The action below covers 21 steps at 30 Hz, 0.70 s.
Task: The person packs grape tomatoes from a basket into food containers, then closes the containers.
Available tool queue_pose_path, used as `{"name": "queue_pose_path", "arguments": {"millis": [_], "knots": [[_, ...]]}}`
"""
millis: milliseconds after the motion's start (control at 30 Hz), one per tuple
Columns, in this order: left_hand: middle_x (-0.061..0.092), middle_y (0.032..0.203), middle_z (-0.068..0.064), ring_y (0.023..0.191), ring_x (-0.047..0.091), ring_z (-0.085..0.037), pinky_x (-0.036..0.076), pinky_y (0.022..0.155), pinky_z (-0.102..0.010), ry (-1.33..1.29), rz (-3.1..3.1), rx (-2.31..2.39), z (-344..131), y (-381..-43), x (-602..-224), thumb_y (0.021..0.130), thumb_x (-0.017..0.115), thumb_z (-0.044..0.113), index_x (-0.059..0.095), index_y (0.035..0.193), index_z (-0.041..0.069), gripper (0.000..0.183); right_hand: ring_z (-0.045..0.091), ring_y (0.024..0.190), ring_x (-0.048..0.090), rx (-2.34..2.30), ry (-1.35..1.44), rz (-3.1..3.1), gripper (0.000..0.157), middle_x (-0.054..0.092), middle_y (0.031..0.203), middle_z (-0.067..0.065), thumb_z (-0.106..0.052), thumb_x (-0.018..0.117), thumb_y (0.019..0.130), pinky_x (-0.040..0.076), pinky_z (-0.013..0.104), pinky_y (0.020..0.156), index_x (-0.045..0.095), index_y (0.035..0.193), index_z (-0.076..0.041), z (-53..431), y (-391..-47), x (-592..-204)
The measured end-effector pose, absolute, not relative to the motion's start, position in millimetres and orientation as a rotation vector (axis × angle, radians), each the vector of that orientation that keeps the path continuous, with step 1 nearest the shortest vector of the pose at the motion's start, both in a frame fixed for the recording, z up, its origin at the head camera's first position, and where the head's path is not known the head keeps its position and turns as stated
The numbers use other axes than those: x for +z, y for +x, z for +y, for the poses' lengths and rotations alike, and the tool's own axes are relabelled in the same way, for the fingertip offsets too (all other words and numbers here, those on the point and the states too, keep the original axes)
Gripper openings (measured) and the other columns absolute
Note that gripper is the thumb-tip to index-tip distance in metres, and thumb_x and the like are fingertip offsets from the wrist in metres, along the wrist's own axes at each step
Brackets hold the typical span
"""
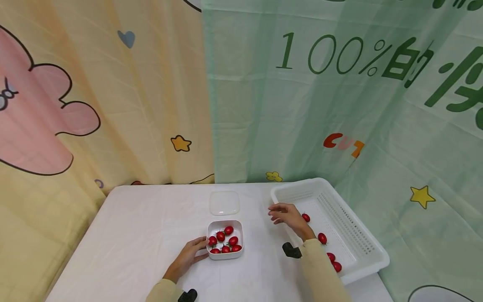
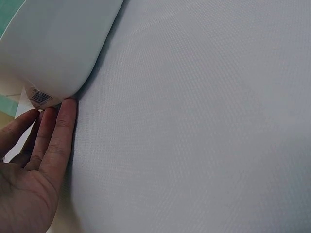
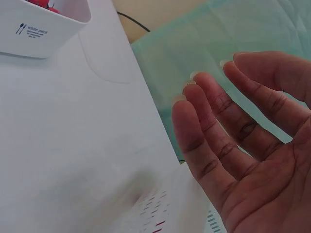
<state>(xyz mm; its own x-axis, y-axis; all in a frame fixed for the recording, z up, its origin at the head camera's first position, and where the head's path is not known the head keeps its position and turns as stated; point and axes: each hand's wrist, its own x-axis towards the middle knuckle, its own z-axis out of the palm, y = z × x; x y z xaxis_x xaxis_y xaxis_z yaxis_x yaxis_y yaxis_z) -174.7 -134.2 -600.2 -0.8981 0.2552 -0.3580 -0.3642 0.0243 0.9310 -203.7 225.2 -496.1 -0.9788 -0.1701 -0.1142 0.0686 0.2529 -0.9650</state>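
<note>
The box (image 1: 225, 256) lies right of the left hand (image 1: 187, 256), its straight fingers touching it, and left of the empty, loosely spread right hand (image 1: 289, 216) near the tray (image 1: 369, 247).

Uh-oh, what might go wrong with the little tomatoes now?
1. The left hand only touches the side of the small white box with its fingertips, so a push might slide it.
2. The box is uncovered, so if it tipped, the tomatoes inside could roll out.
3. The big white basket sits by the table's right edge, so a bump from the right sleeve might shift it.
</note>
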Motion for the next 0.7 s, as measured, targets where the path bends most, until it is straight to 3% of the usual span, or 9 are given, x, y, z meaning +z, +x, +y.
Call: {"name": "queue_pose_path", "arguments": {"millis": [200, 433, 700], "knots": [[0.051, 0.129, -0.029, 0.109, 0.057, -0.027, 0.053, 0.093, -0.043, -0.115, 1.877, 1.933, -133, -175, -600, 0.097, 0.056, 0.025, 0.036, 0.136, -0.018, 0.061, 0.02, 0.084, 0.064, -1.883, -0.062, 2.298, 0.031, 0.068, 0.102, 0.016, -0.011, 0.064, 0.093, 0.059, 0.032, 0.075, 0.06, 0.114, 0.011, 240, -198, -497], [0.052, 0.128, -0.028, 0.107, 0.058, -0.025, 0.053, 0.092, -0.043, -0.113, 1.882, 1.928, -134, -174, -599, 0.097, 0.056, 0.025, 0.037, 0.136, -0.017, 0.06, 0.024, 0.085, 0.063, -1.865, -0.031, 2.343, 0.034, 0.064, 0.106, 0.026, -0.014, 0.065, 0.093, 0.059, 0.034, 0.076, 0.059, 0.113, 0.013, 253, -191, -498], [0.051, 0.129, -0.028, 0.108, 0.057, -0.025, 0.053, 0.092, -0.043, -0.101, 1.883, 1.928, -135, -172, -599, 0.098, 0.056, 0.026, 0.037, 0.137, -0.017, 0.061, 0.023, 0.083, 0.063, -1.845, 0.067, 2.376, 0.032, 0.067, 0.097, 0.014, -0.018, 0.066, 0.092, 0.059, 0.033, 0.075, 0.062, 0.109, 0.009, 269, -185, -501]]}}
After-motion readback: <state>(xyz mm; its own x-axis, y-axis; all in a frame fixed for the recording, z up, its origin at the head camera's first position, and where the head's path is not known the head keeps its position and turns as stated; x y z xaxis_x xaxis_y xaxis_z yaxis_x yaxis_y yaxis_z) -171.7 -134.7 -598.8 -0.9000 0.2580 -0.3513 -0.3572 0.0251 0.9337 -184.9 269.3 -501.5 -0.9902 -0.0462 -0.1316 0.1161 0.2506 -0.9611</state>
